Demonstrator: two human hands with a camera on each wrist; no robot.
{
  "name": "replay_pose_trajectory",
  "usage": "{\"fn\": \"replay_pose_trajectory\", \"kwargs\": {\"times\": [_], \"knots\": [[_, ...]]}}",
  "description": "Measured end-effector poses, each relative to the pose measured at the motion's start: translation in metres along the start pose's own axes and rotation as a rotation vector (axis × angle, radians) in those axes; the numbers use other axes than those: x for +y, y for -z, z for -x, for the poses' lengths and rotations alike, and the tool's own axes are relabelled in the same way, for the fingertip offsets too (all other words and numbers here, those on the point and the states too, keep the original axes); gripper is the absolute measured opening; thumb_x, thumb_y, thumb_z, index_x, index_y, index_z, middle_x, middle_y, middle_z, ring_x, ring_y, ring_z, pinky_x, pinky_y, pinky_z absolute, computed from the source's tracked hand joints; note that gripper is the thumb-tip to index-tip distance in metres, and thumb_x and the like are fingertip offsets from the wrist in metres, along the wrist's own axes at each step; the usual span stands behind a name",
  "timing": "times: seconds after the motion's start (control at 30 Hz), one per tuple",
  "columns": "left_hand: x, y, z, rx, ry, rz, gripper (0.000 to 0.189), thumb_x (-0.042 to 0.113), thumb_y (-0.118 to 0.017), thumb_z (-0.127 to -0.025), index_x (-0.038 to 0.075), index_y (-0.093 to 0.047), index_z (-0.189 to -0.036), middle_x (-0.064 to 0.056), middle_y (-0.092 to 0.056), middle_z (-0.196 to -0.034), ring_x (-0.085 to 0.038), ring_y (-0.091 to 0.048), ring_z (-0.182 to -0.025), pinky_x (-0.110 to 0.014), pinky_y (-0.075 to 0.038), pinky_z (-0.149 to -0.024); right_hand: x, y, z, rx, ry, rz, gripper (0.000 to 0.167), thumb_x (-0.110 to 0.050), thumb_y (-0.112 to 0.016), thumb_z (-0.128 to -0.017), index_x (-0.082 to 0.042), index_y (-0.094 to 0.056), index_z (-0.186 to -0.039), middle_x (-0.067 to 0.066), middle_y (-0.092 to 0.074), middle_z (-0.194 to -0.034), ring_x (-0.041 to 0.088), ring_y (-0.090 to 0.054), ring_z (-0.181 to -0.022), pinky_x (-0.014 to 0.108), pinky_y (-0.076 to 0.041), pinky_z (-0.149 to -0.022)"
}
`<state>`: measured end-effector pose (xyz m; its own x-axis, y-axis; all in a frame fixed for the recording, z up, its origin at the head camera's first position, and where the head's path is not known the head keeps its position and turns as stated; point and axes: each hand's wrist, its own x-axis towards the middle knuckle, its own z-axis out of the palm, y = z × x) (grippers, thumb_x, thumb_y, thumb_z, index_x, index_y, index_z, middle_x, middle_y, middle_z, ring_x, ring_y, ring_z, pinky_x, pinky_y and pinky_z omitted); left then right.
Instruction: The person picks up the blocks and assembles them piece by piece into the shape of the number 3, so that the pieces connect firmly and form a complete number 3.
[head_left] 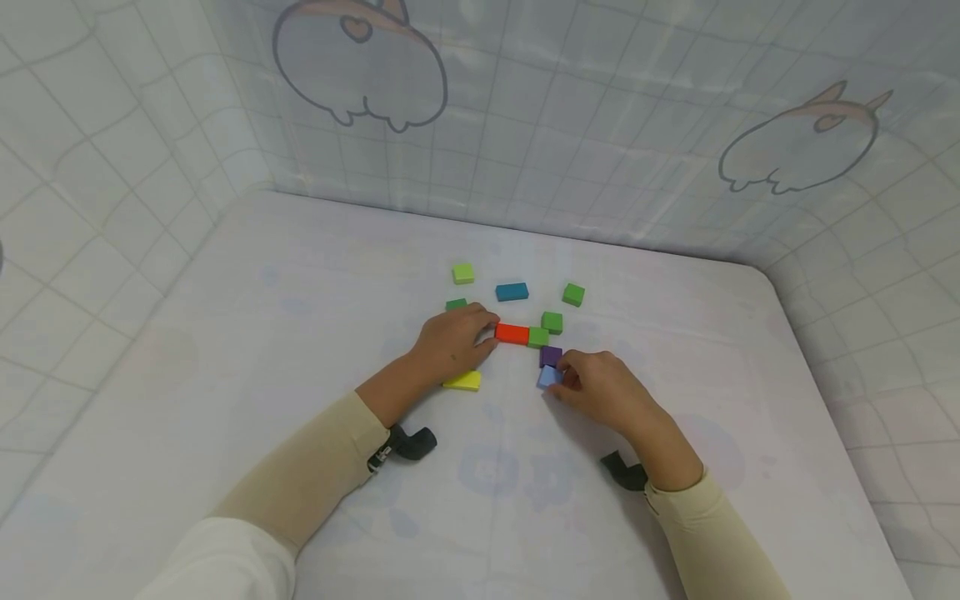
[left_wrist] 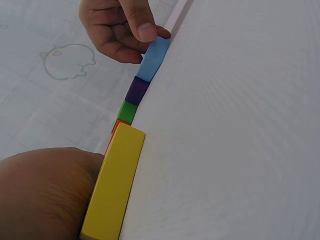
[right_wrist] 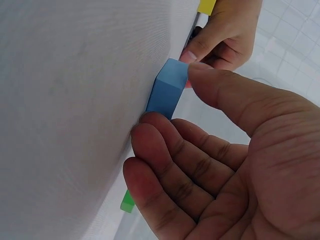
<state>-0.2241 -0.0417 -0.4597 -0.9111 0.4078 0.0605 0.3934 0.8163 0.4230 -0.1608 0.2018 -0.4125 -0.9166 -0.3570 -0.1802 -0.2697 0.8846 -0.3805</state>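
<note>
My right hand (head_left: 603,387) pinches a light blue block (head_left: 549,377) between thumb and fingers; the right wrist view shows the thumb on one edge. This block lies against a purple block (head_left: 551,357), which sits just below a green block (head_left: 538,337). That green block touches the right end of a red block (head_left: 513,334). At the red block's left end, my left hand (head_left: 450,343) has thumb and forefinger on either side, pinching it. A yellow block (left_wrist: 114,185) lies beside the left wrist, partly covered by the hand in the head view.
Beyond the hands lie a lime block (head_left: 463,273), a teal-blue block (head_left: 512,292) and a green cube (head_left: 573,294). Another green cube (head_left: 552,322) stands by the row's corner. A darker green block (head_left: 456,305) is half hidden behind the left hand. Tile-patterned curtains (head_left: 570,125) surround the white table (head_left: 337,250).
</note>
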Motion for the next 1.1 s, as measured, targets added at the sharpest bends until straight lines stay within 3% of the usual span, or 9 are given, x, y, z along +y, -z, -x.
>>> {"fn": "replay_pose_trajectory", "kwargs": {"times": [0.67, 0.9, 1.0, 1.1], "knots": [[0.004, 0.004, 0.002, -0.032, 0.011, -0.006, 0.045, 0.037, -0.067, -0.094, 0.018, -0.063, -0.134, 0.005, -0.065, -0.113, -0.011, -0.058, -0.095, -0.032, -0.054, -0.085, -0.002, 0.001, 0.002, 0.011, 0.002, -0.004, 0.022, -0.024, -0.079, -0.086, -0.009, -0.067, -0.096, -0.003, -0.065, -0.078, 0.011, -0.057, -0.068, 0.026, -0.052, -0.062], [0.003, 0.015, 0.004, -0.049, 0.03, -0.002, 0.041, 0.036, -0.061, -0.096, 0.016, -0.063, -0.131, 0.003, -0.064, -0.117, -0.014, -0.06, -0.102, -0.036, -0.054, -0.09, -0.001, 0.0, 0.001, 0.021, 0.013, -0.005, 0.023, -0.026, -0.079, -0.086, -0.009, -0.067, -0.097, -0.004, -0.066, -0.079, 0.01, -0.059, -0.07, 0.027, -0.053, -0.065], [0.005, 0.025, 0.004, -0.088, 0.037, -0.009, 0.035, 0.037, -0.06, -0.096, 0.016, -0.066, -0.124, 0.004, -0.064, -0.11, -0.013, -0.058, -0.097, -0.035, -0.054, -0.088, 0.0, -0.001, 0.0, 0.021, 0.018, -0.002, 0.024, -0.026, -0.078, -0.087, -0.009, -0.067, -0.098, -0.003, -0.066, -0.08, 0.01, -0.059, -0.071, 0.027, -0.053, -0.066], [0.006, 0.037, 0.006, -0.178, 0.033, -0.025, 0.031, 0.038, -0.059, -0.096, 0.018, -0.069, -0.118, 0.007, -0.064, -0.102, -0.013, -0.057, -0.092, -0.034, -0.052, -0.085, 0.0, 0.0, 0.0, 0.022, 0.021, -0.007, 0.023, -0.025, -0.078, -0.087, -0.009, -0.067, -0.098, -0.003, -0.066, -0.08, 0.01, -0.06, -0.072, 0.028, -0.053, -0.066]]}}
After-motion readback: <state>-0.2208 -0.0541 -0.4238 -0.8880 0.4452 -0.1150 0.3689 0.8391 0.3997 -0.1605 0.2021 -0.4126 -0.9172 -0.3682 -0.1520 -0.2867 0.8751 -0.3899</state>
